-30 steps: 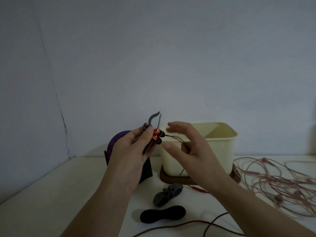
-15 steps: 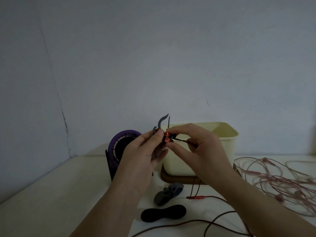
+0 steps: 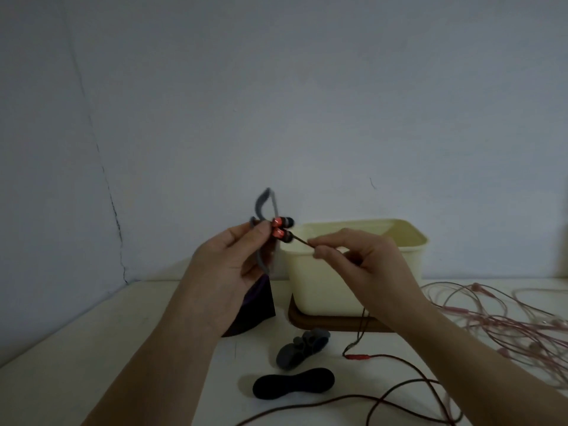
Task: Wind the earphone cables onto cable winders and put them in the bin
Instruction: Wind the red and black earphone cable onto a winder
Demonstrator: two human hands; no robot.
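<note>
Pale matte wall fills the upper frame, a thin crack running down its left side, and a smooth off-white desk (image 3: pixel 123 348) spans the bottom. Just left of centre, the left hand (image 3: pixel 227 265) has its fingers and thumb curled round a grey cable winder (image 3: pixel 263 204), a soft, rubbery-looking strip with a curved tip, and pins two glossy red earbuds (image 3: pixel 280 228) against it. Right of centre, the right hand (image 3: pixel 365 265) pinches the thin dark-red cable (image 3: pixel 302 241) just beside the buds between thumb and forefinger. The rest of the cable drops past a small red inline piece and loops loosely over the lower right of the desk. Behind the hands stands the cream bin (image 3: pixel 353 287), smooth plastic with rounded corners, on a dark wooden tray (image 3: pixel 307 322). The main risk, I judge, is the buds slipping from under the thumb if the right hand pulls too hard. The slack could also snag the tangled pink cables (image 3: pixel 507 324) at right, or drag the second grey winder (image 3: pixel 302 348) and the black, bone-shaped winder (image 3: pixel 293 383) at lower centre. The flexible strip might also spring open and shed its first turns.
</note>
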